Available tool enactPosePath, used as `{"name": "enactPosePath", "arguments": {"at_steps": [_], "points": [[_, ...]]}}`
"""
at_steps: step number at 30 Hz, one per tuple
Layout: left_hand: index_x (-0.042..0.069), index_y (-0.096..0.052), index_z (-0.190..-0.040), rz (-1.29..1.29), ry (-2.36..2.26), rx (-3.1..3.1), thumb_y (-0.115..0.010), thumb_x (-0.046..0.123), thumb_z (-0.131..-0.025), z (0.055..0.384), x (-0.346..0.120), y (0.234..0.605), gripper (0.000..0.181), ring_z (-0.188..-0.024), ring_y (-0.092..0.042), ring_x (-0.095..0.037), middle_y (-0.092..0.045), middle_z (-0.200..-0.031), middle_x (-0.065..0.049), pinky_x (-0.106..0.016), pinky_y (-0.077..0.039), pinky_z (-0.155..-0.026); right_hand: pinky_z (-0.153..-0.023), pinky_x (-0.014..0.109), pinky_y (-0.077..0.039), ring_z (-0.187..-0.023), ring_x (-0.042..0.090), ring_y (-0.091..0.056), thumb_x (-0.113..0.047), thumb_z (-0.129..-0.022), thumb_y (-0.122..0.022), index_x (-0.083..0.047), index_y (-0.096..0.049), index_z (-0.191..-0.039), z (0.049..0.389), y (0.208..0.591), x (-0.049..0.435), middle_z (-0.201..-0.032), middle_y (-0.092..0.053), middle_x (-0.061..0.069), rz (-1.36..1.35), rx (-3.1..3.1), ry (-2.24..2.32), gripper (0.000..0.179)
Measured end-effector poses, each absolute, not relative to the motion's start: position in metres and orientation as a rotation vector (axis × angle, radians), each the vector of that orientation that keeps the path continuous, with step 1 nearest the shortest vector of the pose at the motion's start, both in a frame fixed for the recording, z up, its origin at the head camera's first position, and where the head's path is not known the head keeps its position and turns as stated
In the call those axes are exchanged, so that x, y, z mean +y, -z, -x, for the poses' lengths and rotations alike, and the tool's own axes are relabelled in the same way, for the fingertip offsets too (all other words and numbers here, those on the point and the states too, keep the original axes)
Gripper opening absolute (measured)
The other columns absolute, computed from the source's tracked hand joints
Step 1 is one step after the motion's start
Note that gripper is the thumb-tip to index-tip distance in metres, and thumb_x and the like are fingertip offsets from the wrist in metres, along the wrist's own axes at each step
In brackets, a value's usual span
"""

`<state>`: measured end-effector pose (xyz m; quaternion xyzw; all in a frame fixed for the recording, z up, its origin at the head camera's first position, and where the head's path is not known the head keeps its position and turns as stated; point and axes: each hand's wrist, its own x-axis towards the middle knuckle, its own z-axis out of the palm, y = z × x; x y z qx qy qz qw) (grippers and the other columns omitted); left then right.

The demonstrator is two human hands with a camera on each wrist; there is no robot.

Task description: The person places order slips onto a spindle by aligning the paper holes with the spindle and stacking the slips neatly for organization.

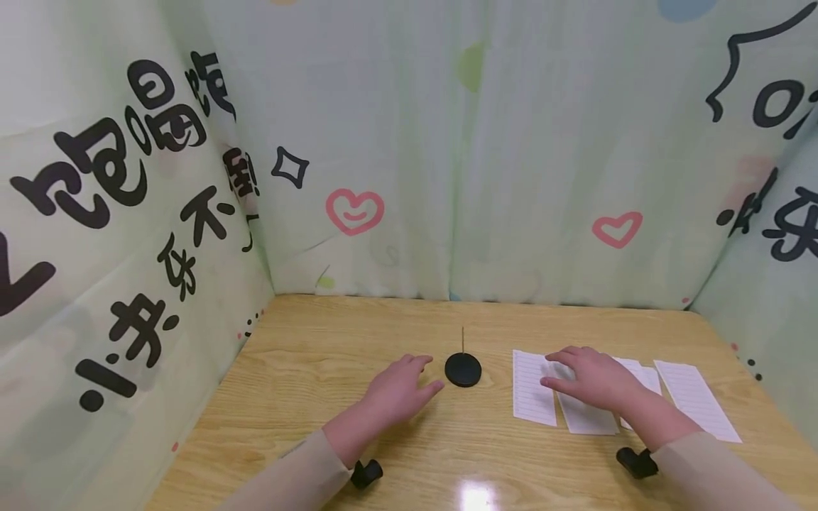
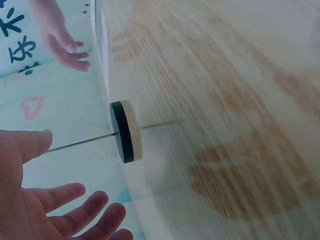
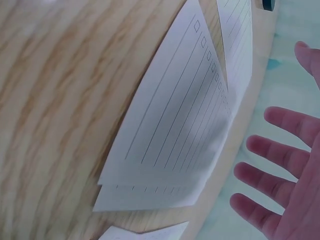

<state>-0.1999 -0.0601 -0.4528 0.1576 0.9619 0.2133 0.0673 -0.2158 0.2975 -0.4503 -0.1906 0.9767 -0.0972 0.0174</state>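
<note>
A round black base with a thin upright metal spike, like a bill spike (image 1: pixel 463 370), stands near the middle of the table. Just left of it hovers my left hand (image 1: pixel 397 389), fingers spread and holding nothing. In the left wrist view the spike's black disc (image 2: pixel 122 132) appears side-on, apart from the fingertips. My right hand (image 1: pixel 594 380) hangs above several lined paper sheets (image 1: pixel 534 397), its fingers extended and nothing held. Small checkboxes run along one edge of a lined sheet (image 3: pixel 175 105) in the right wrist view; some sheets overlap.
A wooden table (image 1: pixel 307 341) carries everything. Fabric curtains (image 1: pixel 409 142) with black lettering and pink hearts enclose its back and both sides. The rightmost sheet (image 1: pixel 696 397) lies toward the table's right edge. Black wrist-worn pieces (image 1: pixel 367 473) show below both wrists.
</note>
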Motion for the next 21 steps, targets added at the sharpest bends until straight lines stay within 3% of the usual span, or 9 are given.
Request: {"name": "enactPosePath", "arguments": {"at_steps": [10,21], "points": [[0.016,-0.054,-0.141,-0.478,-0.578,2.927,-0.056,0.054,-0.097,0.207,-0.052,0.458,0.058,-0.11,-0.06,-0.025,-0.059,-0.128,-0.006,-0.042,-0.051,-0.086,-0.094,0.061,-0.042,-0.116,0.046,-0.055,-0.061,-0.087,-0.065,-0.007,-0.066,-0.125,0.224,0.451,0.29,-0.125,-0.061,0.021,0.567,3.007,0.281,0.066],[0.016,-0.056,-0.139,-0.438,-0.561,2.915,-0.058,0.051,-0.096,0.213,-0.041,0.463,0.056,-0.12,-0.057,-0.03,-0.056,-0.136,-0.008,-0.046,-0.048,-0.093,-0.093,0.062,-0.042,-0.115,0.047,-0.055,-0.055,-0.085,-0.069,-0.003,-0.066,-0.123,0.238,0.457,0.292,-0.124,-0.061,0.023,0.553,2.985,0.269,0.065]]}}
